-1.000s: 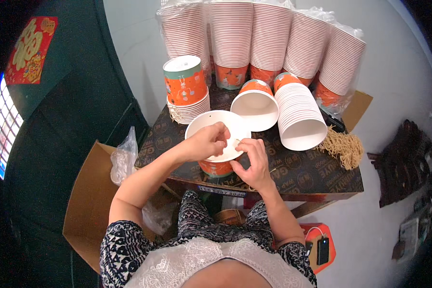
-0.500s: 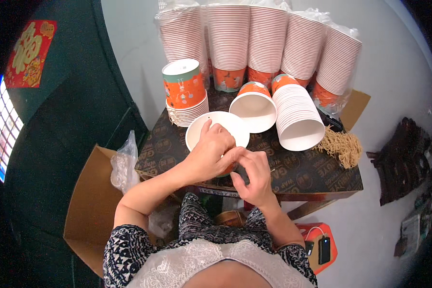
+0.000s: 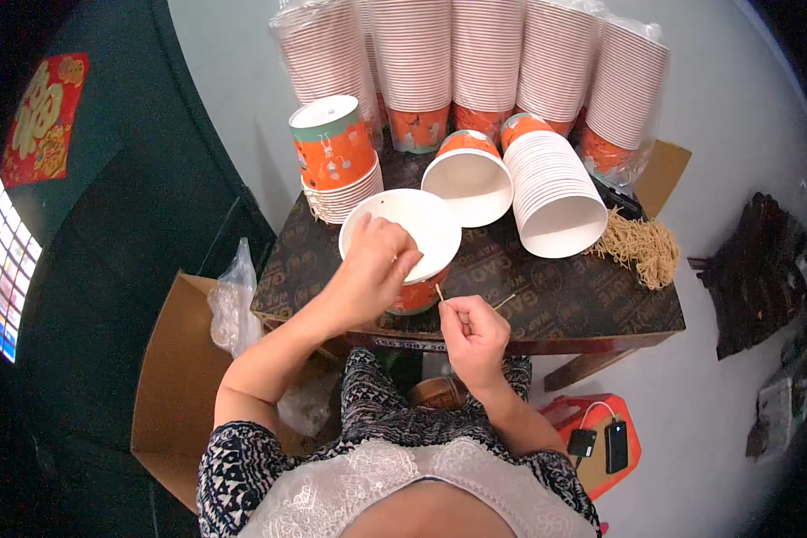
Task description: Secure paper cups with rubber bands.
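Observation:
A white-lined paper bucket (image 3: 426, 215) with an orange outside stands near the front of the table, its mouth up and a small dark hole by its far rim. My left hand (image 3: 375, 267) is closed over its near left rim, fingers curled inside the mouth; what they grip is hidden. Just right of the bucket, my right hand (image 3: 477, 336) pinches a thin tan cord (image 3: 440, 292), with ends sticking out on both sides of the fingers. A bundle of similar tan cords (image 3: 646, 251) lies at the table's right.
Upside-down buckets (image 3: 336, 157) are stacked at the left. One bucket (image 3: 468, 184) and a nested stack (image 3: 560, 193) lie sideways. Tall plastic-wrapped stacks (image 3: 412, 67) line the wall. A cardboard box (image 3: 175, 386) sits left of the table; a red stool (image 3: 632, 439) with a phone stands right.
My hands have moved apart: the right went down and toward me with the cord, the left shifted slightly left at the bucket's rim. The view has tilted slightly.

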